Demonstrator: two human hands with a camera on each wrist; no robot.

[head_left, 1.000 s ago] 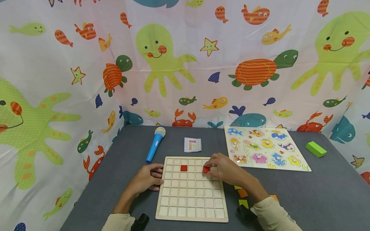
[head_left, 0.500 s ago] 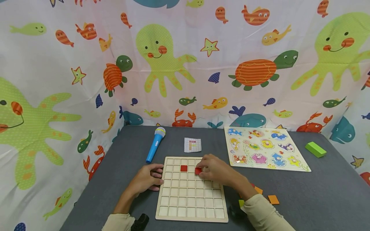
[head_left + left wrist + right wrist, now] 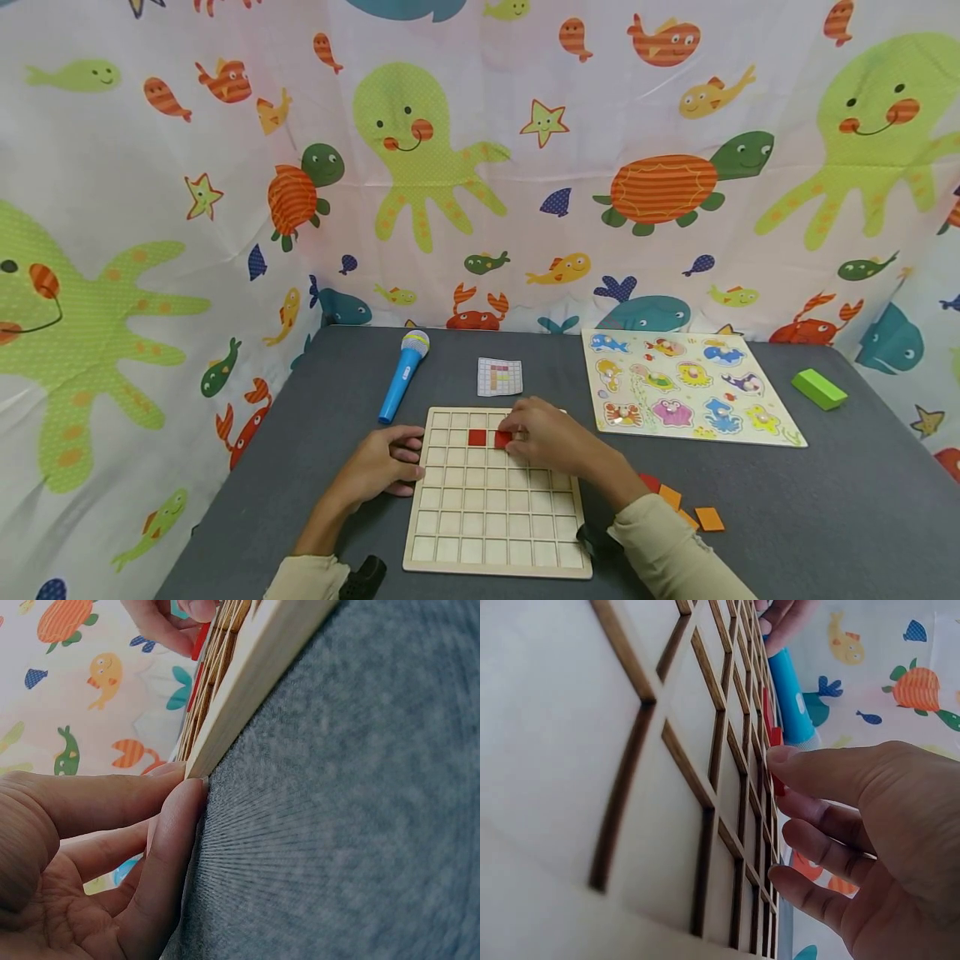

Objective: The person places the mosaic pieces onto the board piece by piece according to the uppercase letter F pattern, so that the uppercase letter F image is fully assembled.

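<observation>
A wooden grid board [image 3: 472, 523] lies on the dark table, with one red square tile [image 3: 477, 437] in a cell of its second row. My left hand [image 3: 378, 462] holds the board's left edge, thumb and index finger meeting at the rim in the left wrist view. Over the same row, my right hand [image 3: 558, 442] pinches a second red square tile [image 3: 502, 439] between thumb and fingers. That tile [image 3: 778, 750] stands tilted at the board's surface in the right wrist view; whether it touches a cell bottom I cannot tell.
Orange tiles [image 3: 708, 519] and a red tile [image 3: 649, 482] lie right of the board, partly behind the right forearm. Behind are a blue toy microphone [image 3: 402, 383], a printed grid card [image 3: 500, 377], a sea-animal puzzle board [image 3: 701, 400] and a green block [image 3: 820, 388].
My right hand has slid leftward along the second row with the red tile, nearing the tile lying there. More loose tiles show by the forearm. My left hand stays put.
</observation>
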